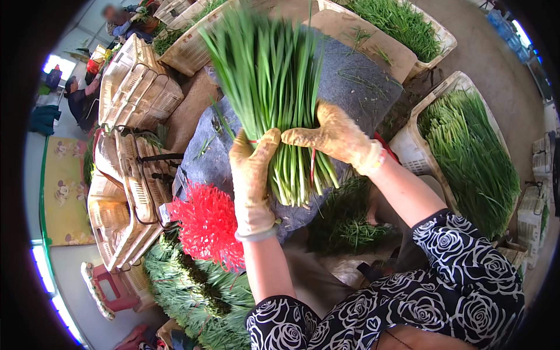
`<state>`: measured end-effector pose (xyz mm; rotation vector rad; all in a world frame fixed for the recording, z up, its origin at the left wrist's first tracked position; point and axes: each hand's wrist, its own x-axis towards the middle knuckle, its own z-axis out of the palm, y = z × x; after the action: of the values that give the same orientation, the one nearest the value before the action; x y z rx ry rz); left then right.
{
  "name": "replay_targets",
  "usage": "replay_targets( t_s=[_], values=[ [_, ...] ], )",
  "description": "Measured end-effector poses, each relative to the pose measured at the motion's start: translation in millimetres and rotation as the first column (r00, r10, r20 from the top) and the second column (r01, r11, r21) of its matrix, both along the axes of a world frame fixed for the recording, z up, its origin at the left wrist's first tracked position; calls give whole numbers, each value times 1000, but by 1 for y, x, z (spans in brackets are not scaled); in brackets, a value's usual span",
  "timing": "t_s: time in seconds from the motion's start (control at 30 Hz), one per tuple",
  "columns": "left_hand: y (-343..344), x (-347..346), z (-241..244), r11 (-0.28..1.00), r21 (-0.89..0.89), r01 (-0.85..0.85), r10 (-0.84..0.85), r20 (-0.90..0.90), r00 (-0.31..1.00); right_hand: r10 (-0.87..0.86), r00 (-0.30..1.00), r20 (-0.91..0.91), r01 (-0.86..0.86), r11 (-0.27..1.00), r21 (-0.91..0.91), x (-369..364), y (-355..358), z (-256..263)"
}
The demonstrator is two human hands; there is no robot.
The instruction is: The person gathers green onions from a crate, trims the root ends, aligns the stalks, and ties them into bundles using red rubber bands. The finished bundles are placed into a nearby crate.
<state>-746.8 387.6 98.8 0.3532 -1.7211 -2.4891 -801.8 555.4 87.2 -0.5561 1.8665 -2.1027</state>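
My left hand [255,162], in a stained, light-coloured glove, grips the left side of a bundle of long green leafy stalks [273,78], which look like garlic chives. My right hand [334,133], gloved alike, holds the bundle's right side, its thumb near the left thumb. The pale cut ends point down towards me and the leaf tips point away, a little blurred. A red tie [312,165] shows among the lower stalks. Under the bundle lies a grey-blue cloth [363,83]. A heap of red plastic strips [204,223] sits left of my left wrist.
Crates of greens stand at the right [474,157] and far right [398,26]. Stacked plastic crates [135,87] line the left. Tied green bundles [205,297] are piled at lower left. Loose leaves [358,232] lie below the cloth. Two people work at upper left.
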Motion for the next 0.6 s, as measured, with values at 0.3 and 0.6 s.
replay_targets(
  t_s=[0.3,0.6],
  values=[
    [-30,-3,-102,969,201,144,-149,9,989,124,989,-74,-109,977,186,-15,23,-62],
    [-29,-22,-167,749,625,221,-288,6,958,277,948,-159,-244,949,198,-24,20,-63]
  ],
)
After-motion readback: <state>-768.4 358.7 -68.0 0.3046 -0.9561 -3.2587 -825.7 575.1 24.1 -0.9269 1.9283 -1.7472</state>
